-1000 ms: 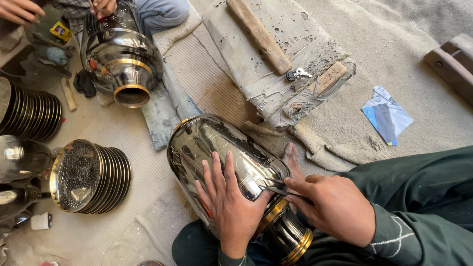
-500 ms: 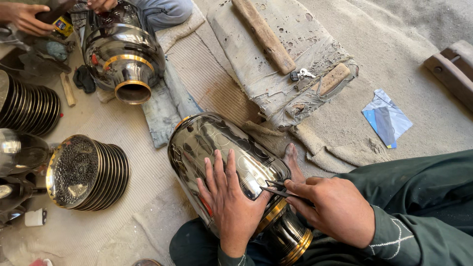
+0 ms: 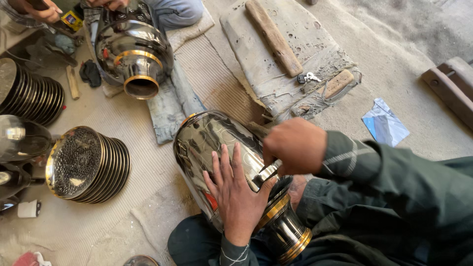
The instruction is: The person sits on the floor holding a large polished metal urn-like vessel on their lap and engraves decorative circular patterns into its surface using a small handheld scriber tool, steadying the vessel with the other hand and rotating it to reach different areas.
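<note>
1. Farthest left of the polished metal vase (image 3: 212,148) lies a row of dark ribbed discs (image 3: 32,96) on the floor, and below them a second stack of gold-rimmed perforated discs (image 3: 86,162) lying on its side.
2. Up and left of the vase, a second shiny vessel (image 3: 133,49) with a gold-banded mouth rests on a grey cloth (image 3: 170,106); another person's hand (image 3: 42,12) is at work just beside it at the top edge.
3. The vase itself lies tilted across the person's lap, its gold-ringed neck (image 3: 290,236) pointing down and right, its wide body up and left, faint line patterns showing on the surface.
4. The left hand (image 3: 236,189) lies flat on the vase's side, fingers spread and open, palm pressing the metal, gripping nothing.
5. The right hand (image 3: 295,145) is closed around a small slim metal tool (image 3: 268,170), whose tip meets the vase just beside the left hand's thumb.
6. Above the vase, a worn grey pad (image 3: 290,64) carries a long wooden block (image 3: 273,34), a shorter wooden piece (image 3: 337,83) and a small bunch of keys (image 3: 308,77).
7. Right of the vase, a blue-and-white plastic packet (image 3: 384,123) lies on the floor, with a wooden beam (image 3: 451,91) farther right.
</note>
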